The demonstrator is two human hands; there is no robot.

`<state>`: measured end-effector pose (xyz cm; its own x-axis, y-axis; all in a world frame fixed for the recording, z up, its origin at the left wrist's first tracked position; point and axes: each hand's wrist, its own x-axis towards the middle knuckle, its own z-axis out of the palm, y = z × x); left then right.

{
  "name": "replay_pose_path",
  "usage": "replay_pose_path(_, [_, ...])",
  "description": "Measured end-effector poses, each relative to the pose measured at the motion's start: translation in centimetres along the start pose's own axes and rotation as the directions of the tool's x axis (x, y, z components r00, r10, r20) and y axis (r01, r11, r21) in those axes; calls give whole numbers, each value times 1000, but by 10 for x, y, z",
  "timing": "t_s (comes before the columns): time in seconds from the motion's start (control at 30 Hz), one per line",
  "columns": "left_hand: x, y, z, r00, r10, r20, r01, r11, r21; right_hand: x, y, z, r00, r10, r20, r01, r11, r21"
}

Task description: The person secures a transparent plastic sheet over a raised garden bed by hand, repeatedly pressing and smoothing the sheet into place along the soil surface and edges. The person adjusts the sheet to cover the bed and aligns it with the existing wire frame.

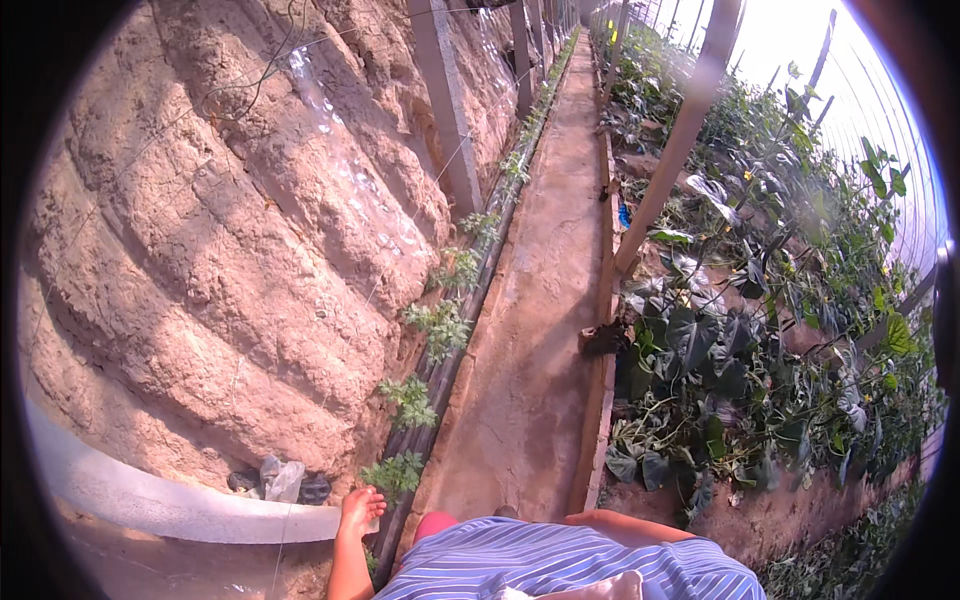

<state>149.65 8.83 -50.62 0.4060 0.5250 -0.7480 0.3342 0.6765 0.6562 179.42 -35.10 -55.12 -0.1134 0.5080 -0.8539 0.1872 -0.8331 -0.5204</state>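
My left hand (363,510) hangs low at the left of my body with nothing in it, its fingers loosely curled and a little apart. Just beyond it a small leafy green plant (394,472) grows beside a dark pipe (442,390). The end of a pale concrete beam (225,516) lies close to the same hand. Across my front comes my right forearm (637,523); my striped shirt hides most of my right hand (581,517), so its grip does not show. Ahead of me runs a narrow concrete path (525,375).
On the left rises a rough earth wall (247,262), with a concrete post (448,112) and thin wires before it. Crumpled plastic (282,478) lies at its foot. A slanting post (679,142) stands at the path's right edge, beside dense, partly wilted vines (712,337).
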Motion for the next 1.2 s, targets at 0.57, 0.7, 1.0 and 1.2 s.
replay_pose_path(0.57, [33,275,11,766,621,-167,-589,782,203,73,-262,-213,951,-308,21,285,851,-441])
replay_pose_path(0.7, [-25,403,11,459,870,-179,-782,491,384,57,-378,-250,742,-670,-28,526,607,-596])
replay_pose_path(1.0, [-158,606,-51,-465,885,19,-15,-29,999,9,-703,-317,326,-935,138,639,110,-761])
replay_pose_path(1.2, [-143,697,-113,-462,882,95,325,68,943,31,-795,-373,279,-944,177,671,60,-739])
